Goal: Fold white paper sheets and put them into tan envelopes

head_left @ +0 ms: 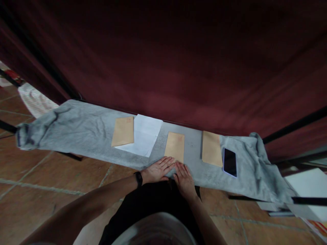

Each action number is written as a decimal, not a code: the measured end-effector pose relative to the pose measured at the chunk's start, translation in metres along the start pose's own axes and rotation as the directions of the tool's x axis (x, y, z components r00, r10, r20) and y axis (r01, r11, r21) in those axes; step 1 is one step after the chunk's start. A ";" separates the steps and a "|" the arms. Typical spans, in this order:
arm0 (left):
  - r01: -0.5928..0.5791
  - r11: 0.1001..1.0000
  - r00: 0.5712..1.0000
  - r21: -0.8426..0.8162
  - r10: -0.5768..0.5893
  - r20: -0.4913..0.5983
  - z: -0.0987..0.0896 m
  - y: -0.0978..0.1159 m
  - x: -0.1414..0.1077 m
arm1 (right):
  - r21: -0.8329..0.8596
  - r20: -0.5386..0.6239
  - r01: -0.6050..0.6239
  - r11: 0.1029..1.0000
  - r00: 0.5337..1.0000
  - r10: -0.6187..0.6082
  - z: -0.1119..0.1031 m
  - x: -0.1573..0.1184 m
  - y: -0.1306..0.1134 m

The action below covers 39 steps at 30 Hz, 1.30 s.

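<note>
A brown paper envelope (pixel 175 145) lies flat on the grey cloth (pixel 84 131) right in front of me. My left hand (pixel 158 169), with a black band (pixel 138 179) at its wrist, rests flat with fingers stretched over the envelope's near edge. Beside it, my right hand (pixel 184 180) also lies flat, its fingertips on the same near edge. The two hands almost meet at the fingertips. Neither holds anything. Beneath the fingers the envelope's near end is hidden.
On the left, another brown envelope (pixel 123 131) overlaps white paper sheets (pixel 146 134). To the right lies a stack of brown envelopes (pixel 212 149), with a phone (pixel 230 162) next to it. A dark red curtain (pixel 166 78) hangs behind; black bars (pixel 296 126) stand at both ends.
</note>
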<state>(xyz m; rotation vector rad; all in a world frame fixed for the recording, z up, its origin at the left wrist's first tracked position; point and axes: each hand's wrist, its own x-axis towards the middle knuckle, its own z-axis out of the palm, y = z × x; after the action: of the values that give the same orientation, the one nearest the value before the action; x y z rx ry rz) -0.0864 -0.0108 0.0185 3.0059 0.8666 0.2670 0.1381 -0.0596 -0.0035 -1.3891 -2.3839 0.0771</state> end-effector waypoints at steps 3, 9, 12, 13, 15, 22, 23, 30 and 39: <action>0.014 1.000 0.999 0.006 -0.014 0.036 -0.003 0.000 -0.002 | -0.034 0.007 -0.033 0.999 0.999 0.033 -0.003 -0.004 -0.004; 0.146 0.989 0.988 -0.035 -0.148 -0.035 -0.006 0.004 0.006 | -0.032 -0.030 -0.081 0.996 0.996 0.080 -0.008 0.001 -0.010; 0.213 0.973 0.974 -0.086 -0.219 -0.062 -0.003 0.007 0.029 | -0.020 -0.067 -0.091 0.996 0.994 0.089 -0.006 0.001 -0.011; 0.241 0.966 0.968 -0.096 -0.247 -0.052 -0.001 0.007 0.038 | -0.014 -0.087 -0.089 0.996 0.992 0.088 -0.004 0.001 -0.012; 0.300 0.948 0.953 -0.103 -0.303 -0.016 0.004 0.005 0.059 | 0.001 -0.129 -0.088 0.996 0.988 0.087 -0.003 0.001 -0.013; 0.429 0.899 0.899 -0.092 -0.434 -0.049 0.024 -0.024 0.121 | -0.002 -0.155 -0.122 0.993 0.981 0.120 -0.008 0.006 -0.017; 0.436 0.896 0.895 -0.084 -0.441 -0.066 0.026 -0.030 0.126 | -0.005 -0.156 -0.120 0.993 0.981 0.117 -0.009 0.006 -0.017; 0.519 0.853 0.850 -0.048 -0.521 -0.074 0.030 -0.054 0.143 | -0.023 -0.152 -0.118 0.993 0.982 0.113 -0.009 0.007 -0.016; 0.459 0.887 0.888 -0.055 -0.460 -0.012 0.022 -0.066 0.137 | -0.006 -0.181 -0.112 0.994 0.977 0.109 -0.009 0.007 -0.018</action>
<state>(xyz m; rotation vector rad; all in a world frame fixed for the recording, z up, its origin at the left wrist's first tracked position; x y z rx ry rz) -0.0034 0.1184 0.0161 2.6426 1.5075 0.3096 0.1236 -0.0638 0.0112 -1.4691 -2.1636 -0.0372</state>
